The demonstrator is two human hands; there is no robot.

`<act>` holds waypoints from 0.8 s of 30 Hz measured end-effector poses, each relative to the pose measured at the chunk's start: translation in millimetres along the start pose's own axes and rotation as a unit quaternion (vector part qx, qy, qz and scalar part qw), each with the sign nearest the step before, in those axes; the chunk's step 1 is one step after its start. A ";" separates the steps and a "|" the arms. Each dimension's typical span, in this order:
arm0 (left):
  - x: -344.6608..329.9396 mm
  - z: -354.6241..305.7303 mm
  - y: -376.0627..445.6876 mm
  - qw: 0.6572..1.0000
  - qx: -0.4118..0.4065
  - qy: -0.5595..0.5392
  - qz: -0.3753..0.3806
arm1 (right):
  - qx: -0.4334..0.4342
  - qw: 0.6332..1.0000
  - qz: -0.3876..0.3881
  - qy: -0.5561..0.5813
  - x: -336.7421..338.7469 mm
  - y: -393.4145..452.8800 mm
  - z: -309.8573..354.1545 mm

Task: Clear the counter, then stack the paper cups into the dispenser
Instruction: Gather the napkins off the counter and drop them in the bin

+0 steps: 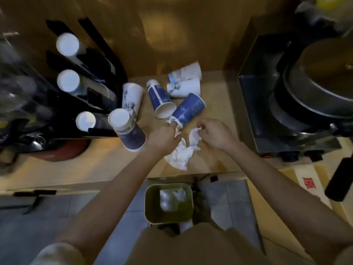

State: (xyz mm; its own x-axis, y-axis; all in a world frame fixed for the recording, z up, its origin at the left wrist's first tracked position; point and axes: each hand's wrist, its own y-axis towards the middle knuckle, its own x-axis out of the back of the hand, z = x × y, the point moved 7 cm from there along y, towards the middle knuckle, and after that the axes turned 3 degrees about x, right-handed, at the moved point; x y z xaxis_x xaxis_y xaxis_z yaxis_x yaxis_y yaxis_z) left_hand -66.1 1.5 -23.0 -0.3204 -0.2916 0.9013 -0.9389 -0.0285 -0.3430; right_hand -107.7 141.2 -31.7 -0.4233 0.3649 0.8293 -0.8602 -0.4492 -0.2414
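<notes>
Two hands are meeting over a crumpled tissue (182, 152) near the counter's (95, 161) front edge.
The right hand (214, 133) is pinching the tissue's far end with curled fingers. The left hand (164, 137) is lying over its other side, a fingertip touching a blue cup (189, 109); whether it is gripping anything I cannot tell. Other cups (161, 100) are lying scattered toward the back edge. The dispenser (91, 88) is standing at the left, holding stacks. A bin (150, 207) is sitting on the floor below the front edge.

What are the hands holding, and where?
The right hand pinches the top end of the crumpled tissue. The left hand meets its left edge; grip unclear.
</notes>
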 end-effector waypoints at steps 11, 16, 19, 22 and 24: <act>-97.3 7.1 -8.6 0.992 0.116 -0.055 0.003 | 0.000 0.994 0.038 -0.102 -64.2 16.1 -35.8; -125.5 7.7 -6.1 0.989 0.138 -0.042 0.018 | 0.004 0.992 0.057 -0.111 -75.9 15.3 -51.7; -132.4 10.1 -2.6 0.988 0.149 -0.027 0.012 | 0.009 0.991 0.072 -0.109 -77.2 11.8 -52.9; -125.6 10.3 -2.3 0.990 0.135 -0.015 -0.031 | 0.004 0.989 0.090 -0.119 -79.6 9.9 -55.9; -124.1 12.1 -4.6 0.992 0.120 0.011 -0.042 | 0.003 0.985 0.100 -0.139 -83.6 8.0 -58.4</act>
State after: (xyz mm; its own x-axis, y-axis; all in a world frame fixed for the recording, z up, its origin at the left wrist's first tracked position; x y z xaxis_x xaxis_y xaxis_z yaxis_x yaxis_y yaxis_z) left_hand -20.5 26.2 -136.5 -0.2471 -0.2579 0.9341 -0.9061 -0.2802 -0.3170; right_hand -95.8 154.7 -132.5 -0.4896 0.0319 0.8713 -0.7653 -0.4946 -0.4119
